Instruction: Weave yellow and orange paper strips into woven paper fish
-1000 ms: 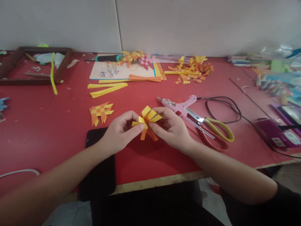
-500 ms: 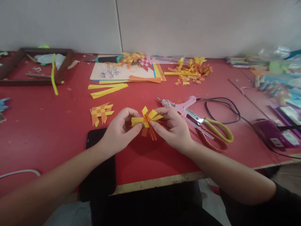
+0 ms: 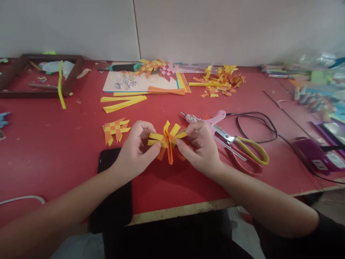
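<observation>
Between my hands is a woven piece of yellow and orange paper strips [image 3: 169, 140], its loose ends fanning out above, below and to both sides. My left hand [image 3: 141, 144] pinches the yellow strips on its left side between thumb and fingers. On the other side, my right hand [image 3: 198, 144] grips the right part, thumb in front and fingers partly hidden behind. A woven paper fish [image 3: 116, 130] in the same colours lies on the red table to the left of my left hand. Beneath my left forearm rests a black phone [image 3: 114, 194].
Right of my hands lie a pink glue gun [image 3: 212, 120] with a looping black cord [image 3: 256, 114] and scissors [image 3: 242, 145]. Behind are yellow strips [image 3: 124, 103], orange strips [image 3: 166, 90], paper scraps [image 3: 226, 81] and a board with small beads [image 3: 126, 82]. A brown frame [image 3: 29, 94] stands far left.
The paper piece has been turned and spread: the orange strips now hang straight down at its middle, and two yellow strips show apart at the left. My hands have shifted slightly apart.
</observation>
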`<state>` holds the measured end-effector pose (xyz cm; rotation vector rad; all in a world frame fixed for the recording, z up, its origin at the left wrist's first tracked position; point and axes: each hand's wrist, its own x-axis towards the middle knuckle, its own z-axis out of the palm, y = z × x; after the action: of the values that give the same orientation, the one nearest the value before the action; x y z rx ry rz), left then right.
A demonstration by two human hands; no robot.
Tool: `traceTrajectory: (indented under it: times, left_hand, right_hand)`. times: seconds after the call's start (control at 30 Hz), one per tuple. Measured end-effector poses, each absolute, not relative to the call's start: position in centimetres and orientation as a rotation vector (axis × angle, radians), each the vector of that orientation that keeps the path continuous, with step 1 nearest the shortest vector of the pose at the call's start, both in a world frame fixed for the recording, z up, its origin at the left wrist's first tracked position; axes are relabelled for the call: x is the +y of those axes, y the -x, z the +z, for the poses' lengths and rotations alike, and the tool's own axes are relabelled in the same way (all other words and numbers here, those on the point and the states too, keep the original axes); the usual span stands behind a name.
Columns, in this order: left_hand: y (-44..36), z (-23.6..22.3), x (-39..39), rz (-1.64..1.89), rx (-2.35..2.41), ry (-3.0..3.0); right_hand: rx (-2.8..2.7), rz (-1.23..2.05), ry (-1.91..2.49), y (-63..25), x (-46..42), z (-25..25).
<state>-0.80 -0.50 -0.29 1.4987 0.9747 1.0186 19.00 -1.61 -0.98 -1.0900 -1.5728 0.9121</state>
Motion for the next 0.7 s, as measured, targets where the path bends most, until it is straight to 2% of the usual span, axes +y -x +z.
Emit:
traceTrajectory:
  times: [0.27, 0.7]
  left_hand:
    - [1.3, 0.0, -0.2, 0.997, 1.002, -1.908]
    - [0.6, 0.0, -0.3, 1.015, 1.234, -1.609]
  right_hand:
    - [-1.627, 0.827, 1.032, -19.1, -1.8, -1.4]
    - [-1.756, 0.618, 0.893, -19.0, -1.5, -2.1]
